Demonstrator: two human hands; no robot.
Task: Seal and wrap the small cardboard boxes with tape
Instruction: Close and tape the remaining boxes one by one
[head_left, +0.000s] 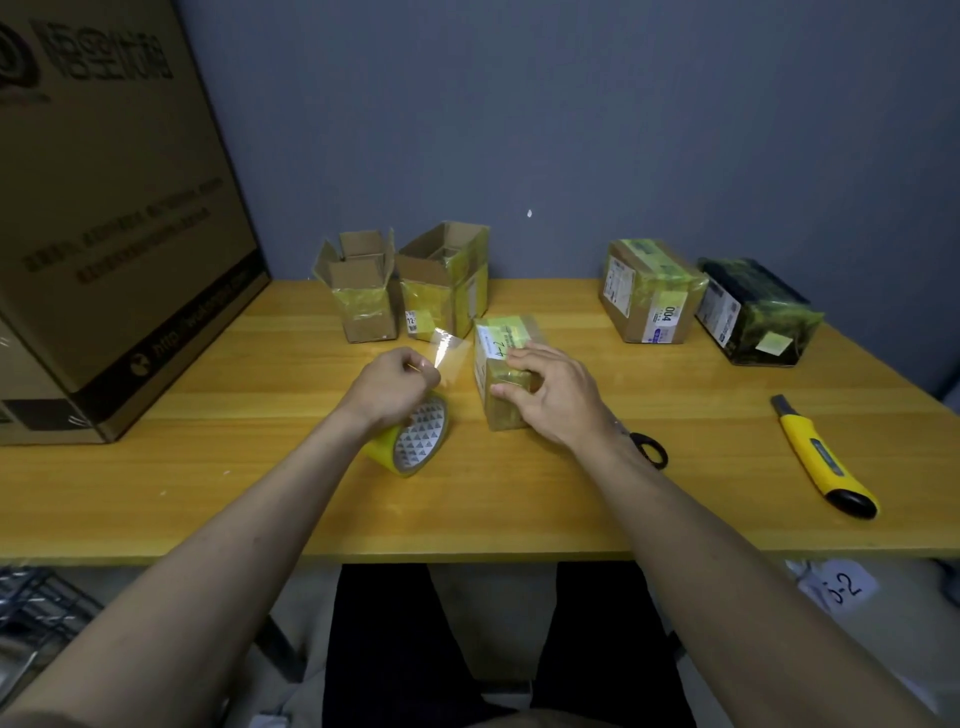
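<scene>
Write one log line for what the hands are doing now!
left hand: pinches tape strip | right hand: holds small box | tape roll: on table

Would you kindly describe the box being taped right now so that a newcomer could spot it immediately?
Start at the wooden table against the grey wall and look to its middle, between the two open boxes at the back and the tape roll in front. The small box there lies under the right hand. Unlike its neighbours, it is closed, tape-wrapped and bears a handwritten white label.
</scene>
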